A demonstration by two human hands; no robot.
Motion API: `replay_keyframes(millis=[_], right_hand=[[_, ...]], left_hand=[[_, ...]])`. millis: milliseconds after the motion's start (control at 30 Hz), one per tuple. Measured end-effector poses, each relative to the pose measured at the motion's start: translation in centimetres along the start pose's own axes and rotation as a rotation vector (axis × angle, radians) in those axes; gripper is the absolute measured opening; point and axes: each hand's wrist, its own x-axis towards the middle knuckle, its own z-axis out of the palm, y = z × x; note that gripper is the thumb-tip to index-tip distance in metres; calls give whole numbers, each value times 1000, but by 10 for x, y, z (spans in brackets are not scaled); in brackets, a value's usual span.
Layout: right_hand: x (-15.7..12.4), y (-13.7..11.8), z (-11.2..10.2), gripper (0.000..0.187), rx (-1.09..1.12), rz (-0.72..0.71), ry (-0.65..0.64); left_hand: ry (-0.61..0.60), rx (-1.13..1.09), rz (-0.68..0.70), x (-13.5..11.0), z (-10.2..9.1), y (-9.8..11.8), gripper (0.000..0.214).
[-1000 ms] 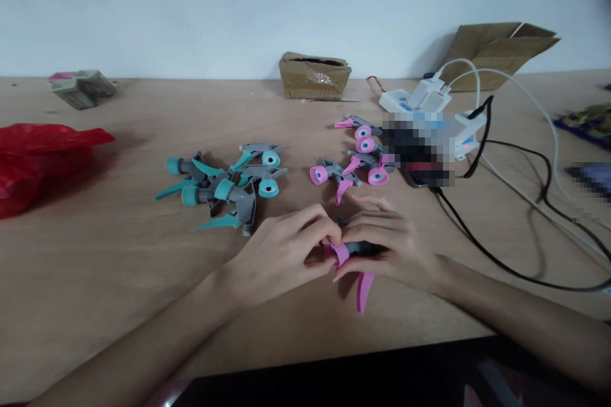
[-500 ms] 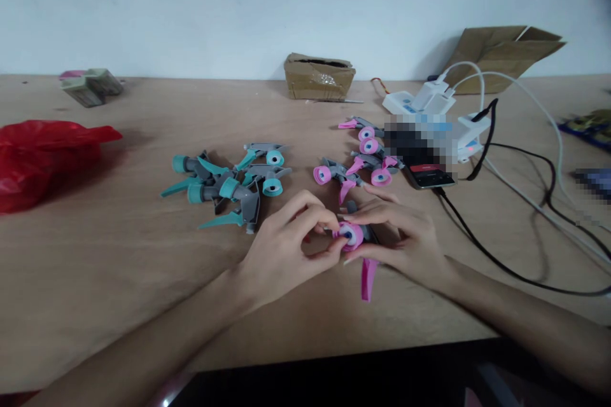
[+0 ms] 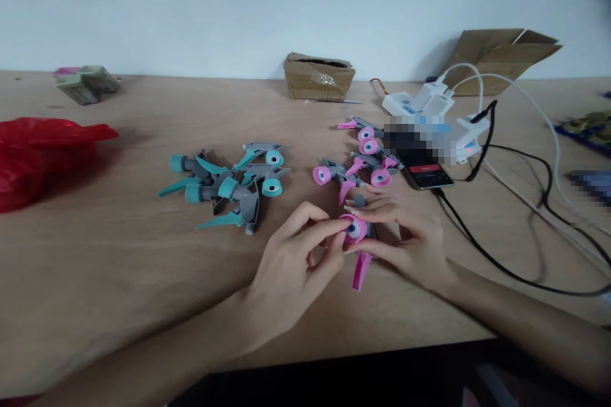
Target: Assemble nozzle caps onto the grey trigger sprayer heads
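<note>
Both hands meet over the wooden table [image 3: 119, 280] on one pink and grey spray trigger head [image 3: 357, 232]. My right hand [image 3: 405, 238] wraps round its grey body, and the pink lever hangs down below the fingers. My left hand [image 3: 298, 261] pinches at the round pink cap, which faces the camera with a blue centre. Just beyond the hands lies a small group of pink trigger heads [image 3: 358, 156]. A pile of teal and grey trigger heads [image 3: 229, 181] lies to the left of them.
A phone [image 3: 427, 175] and a white power strip [image 3: 429, 108] with black and white cables sit at the right. Two cardboard boxes [image 3: 319, 76] stand by the white wall. A red plastic bag [image 3: 38, 156] lies at the far left.
The held trigger head has been turned so its pink cap faces the camera, and both hands have shifted slightly away from me. The left fingers moved onto the cap.
</note>
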Motion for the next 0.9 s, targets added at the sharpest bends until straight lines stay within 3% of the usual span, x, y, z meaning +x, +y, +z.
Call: replay_keyframes(millis=[367, 633, 900], right_hand=[[0, -1, 4, 35, -5, -8, -7], [-2, 1, 3, 35, -50, -16, -23], [-1, 1, 4, 36, -94, -64, -39]], left_hand=[[142, -123, -108, 0, 9, -2, 6], [5, -209, -169, 4, 4, -10, 8], [-68, -65, -41, 13, -6, -10, 7]])
